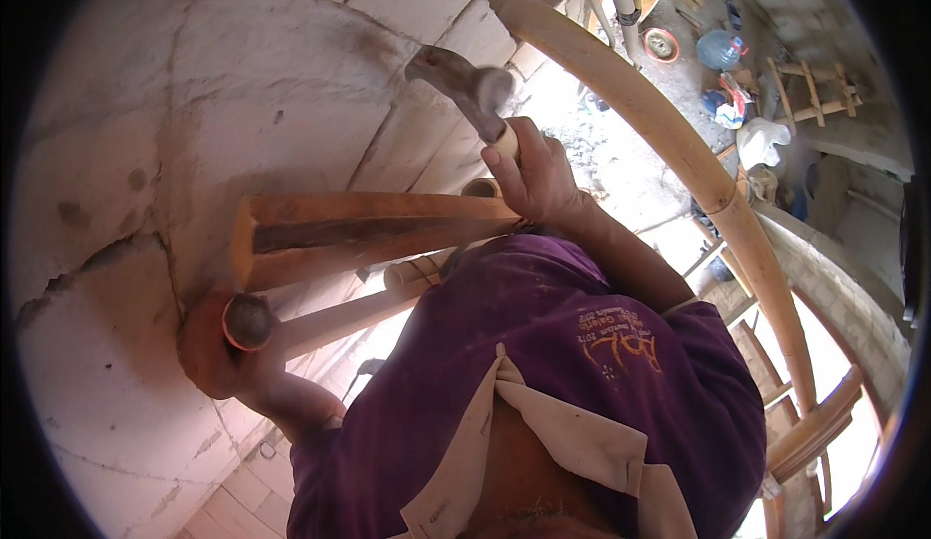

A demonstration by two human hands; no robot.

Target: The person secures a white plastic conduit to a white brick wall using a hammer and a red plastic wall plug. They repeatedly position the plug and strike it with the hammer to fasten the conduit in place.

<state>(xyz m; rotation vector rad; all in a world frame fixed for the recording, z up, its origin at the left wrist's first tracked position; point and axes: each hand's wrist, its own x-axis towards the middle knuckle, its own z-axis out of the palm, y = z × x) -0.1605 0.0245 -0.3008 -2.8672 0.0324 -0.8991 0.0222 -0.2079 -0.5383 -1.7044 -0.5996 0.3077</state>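
My right hand [529, 175] grips a hammer [451, 78] by its pale handle, its metal head raised in front of the block wall [175, 64] and slightly blurred. My left hand [208, 350], low at the left by the wall, is closed round a round dark piece with a reddish rim [247, 322], seen end-on; I cannot make out what it is. Just above that hand a wooden beam [369, 204] runs across toward my right hand, with a paler timber [339, 321] and short bamboo lengths [407, 272] below it.
A long curved bamboo pole [621, 83] arches down the right side, with more poles [815, 413] near the lower right. Far below lie a blue water jug [718, 49], an orange bucket [660, 45], white bags [761, 141] and a wooden frame [815, 93].
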